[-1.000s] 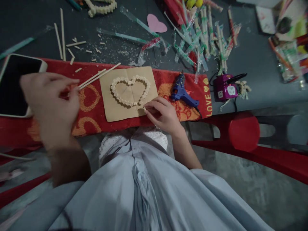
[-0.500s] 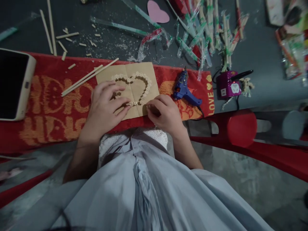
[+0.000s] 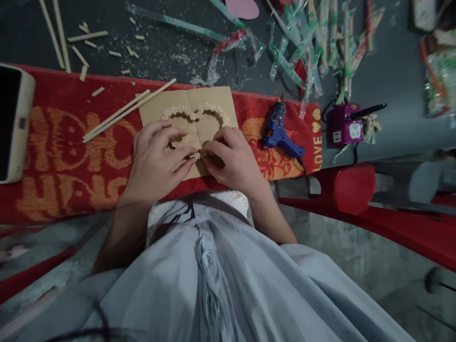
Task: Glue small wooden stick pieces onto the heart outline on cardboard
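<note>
A heart-shaped outline (image 3: 213, 107), built of short pale stick pieces stood side by side, rests on a creased sheet of brown card (image 3: 151, 108). My left hand (image 3: 156, 159) curves over its lower left side, with thumb and fingertips closed on the wall near the bottom point. From the other side, my right hand (image 3: 233, 159) is closed in a pinch at the lower right of the heart, its fingertips almost meeting those of the left. Whatever sits in the right pinch is too small and covered to make out. Both hands hide much of the lower outline.
A blue glue gun (image 3: 280, 128) lies right of the card on a red towel (image 3: 71, 185). Two thin sticks (image 3: 130, 111) overlap the card's left edge. Cut stick pieces (image 3: 83, 73), a phone (image 3: 16, 123), a purple box (image 3: 344, 124) and plastic wrappers (image 3: 299, 57) lie around.
My right hand has moved left, from the card's lower right edge to the bottom of the heart. The left hand stays in place. The view has shifted slightly.
</note>
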A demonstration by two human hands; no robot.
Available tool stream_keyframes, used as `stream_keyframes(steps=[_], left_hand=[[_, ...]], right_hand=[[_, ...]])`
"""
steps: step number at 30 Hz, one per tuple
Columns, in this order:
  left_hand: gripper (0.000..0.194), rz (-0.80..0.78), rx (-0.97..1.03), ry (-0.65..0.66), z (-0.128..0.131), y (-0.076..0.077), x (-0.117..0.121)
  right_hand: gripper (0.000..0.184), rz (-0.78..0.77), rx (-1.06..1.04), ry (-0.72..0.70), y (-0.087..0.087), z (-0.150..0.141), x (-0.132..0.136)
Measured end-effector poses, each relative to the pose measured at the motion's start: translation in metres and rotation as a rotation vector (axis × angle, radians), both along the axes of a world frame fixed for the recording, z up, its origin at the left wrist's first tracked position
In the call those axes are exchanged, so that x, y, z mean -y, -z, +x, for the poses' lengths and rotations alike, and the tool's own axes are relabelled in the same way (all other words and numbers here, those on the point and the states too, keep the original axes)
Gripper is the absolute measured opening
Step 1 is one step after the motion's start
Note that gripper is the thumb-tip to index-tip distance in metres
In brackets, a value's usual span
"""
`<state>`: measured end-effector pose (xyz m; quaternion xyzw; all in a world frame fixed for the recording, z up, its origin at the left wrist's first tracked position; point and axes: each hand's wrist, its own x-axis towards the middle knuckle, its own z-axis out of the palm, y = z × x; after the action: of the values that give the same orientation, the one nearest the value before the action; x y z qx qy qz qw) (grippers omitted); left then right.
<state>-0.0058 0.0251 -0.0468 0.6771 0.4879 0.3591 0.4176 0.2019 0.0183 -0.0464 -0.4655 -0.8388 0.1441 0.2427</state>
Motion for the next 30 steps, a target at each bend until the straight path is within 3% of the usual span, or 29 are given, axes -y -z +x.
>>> stream_keyframes(steps=[7,11,15,30], left_hand=[[0.016,0.065,-0.087,0.022,0.000,0.001,-0.001],[0.006,0.322,-0.314,0.057,-0.001,0.006,0.001],[0.009,0.602,-0.491,0.068,-0.002,0.010,0.002],[0.012,0.672,-0.553,0.115,-0.005,0.009,0.001]], right_hand=[[0.013,-0.005,-0.042,-0.043,0.000,0.004,0.000],[0.010,0.007,-0.056,-0.058,0.003,0.006,0.000],[0.009,0.008,-0.059,-0.074,0.003,0.007,-0.001],[0.014,0.052,-0.119,-0.106,0.009,0.009,0.004]])
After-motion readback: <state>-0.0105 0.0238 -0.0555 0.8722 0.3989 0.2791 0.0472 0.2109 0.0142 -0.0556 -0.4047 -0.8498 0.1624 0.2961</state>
